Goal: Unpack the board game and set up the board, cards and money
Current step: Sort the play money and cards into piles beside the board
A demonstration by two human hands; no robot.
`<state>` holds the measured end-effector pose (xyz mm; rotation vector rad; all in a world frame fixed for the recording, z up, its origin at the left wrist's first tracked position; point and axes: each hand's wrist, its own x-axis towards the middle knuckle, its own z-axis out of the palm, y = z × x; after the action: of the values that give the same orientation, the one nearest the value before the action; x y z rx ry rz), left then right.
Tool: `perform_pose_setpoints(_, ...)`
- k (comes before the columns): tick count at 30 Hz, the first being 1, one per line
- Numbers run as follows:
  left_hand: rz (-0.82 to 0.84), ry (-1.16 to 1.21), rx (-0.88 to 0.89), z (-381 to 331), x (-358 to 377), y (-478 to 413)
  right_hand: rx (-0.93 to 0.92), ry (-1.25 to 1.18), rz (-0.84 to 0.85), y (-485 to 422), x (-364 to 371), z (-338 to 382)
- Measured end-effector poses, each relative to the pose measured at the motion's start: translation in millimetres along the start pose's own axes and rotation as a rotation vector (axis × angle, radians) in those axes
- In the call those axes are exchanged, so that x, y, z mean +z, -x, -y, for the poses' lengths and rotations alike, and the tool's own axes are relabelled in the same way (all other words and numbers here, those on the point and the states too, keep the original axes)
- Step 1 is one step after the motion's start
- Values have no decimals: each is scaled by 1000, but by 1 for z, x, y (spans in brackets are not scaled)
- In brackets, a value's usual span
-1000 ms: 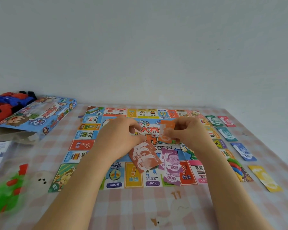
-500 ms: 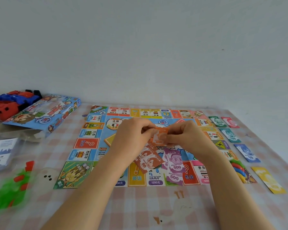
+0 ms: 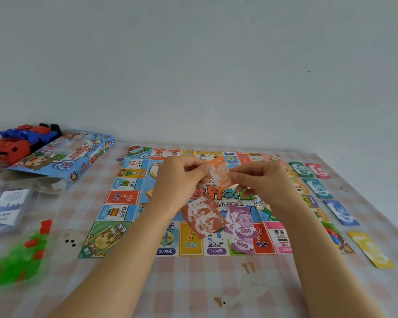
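Over the middle of the board (image 3: 122, 198), the left hand (image 3: 179, 180) pinches an orange note (image 3: 221, 174) at its 9 o'clock edge and the right hand (image 3: 264, 182) at 3, seemingly sorting it by value, since 50s (image 3: 205, 220) and 500s (image 3: 242, 231) lie heaped toward the board's 6 o'clock.

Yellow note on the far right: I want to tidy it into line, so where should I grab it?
Probably the near short end, coming from the near side: the yellow note lies flat on the tablecloth, lengthways away from you, nothing overlapping it.
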<state>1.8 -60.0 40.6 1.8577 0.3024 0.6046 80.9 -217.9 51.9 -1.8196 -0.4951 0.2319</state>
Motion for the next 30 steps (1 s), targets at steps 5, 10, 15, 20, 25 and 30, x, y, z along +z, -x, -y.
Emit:
perform_pose_setpoints(5,10,119,-43,-1,0,3,-15,7,-20,5,-3,9)
perform_pose_setpoints(10,45,119,-39,-15,13,1,3,-15,-168,11,-42,6)
perform_pose_setpoints(15,152,-6,43,-45,45,-4,99,88,-442,14,-111,-17)
perform_pose_setpoints(20,248,-101,133,-65,89,-6,211,199,-578,8,-169,-45)
perform_pose_setpoints(25,255,-92,151,-72,103,-8,329,314,-594,1,-196,-68)
perform_pose_setpoints(30,252,-121,128,-71,105,-14,394,393,-587,-9,-204,-77)
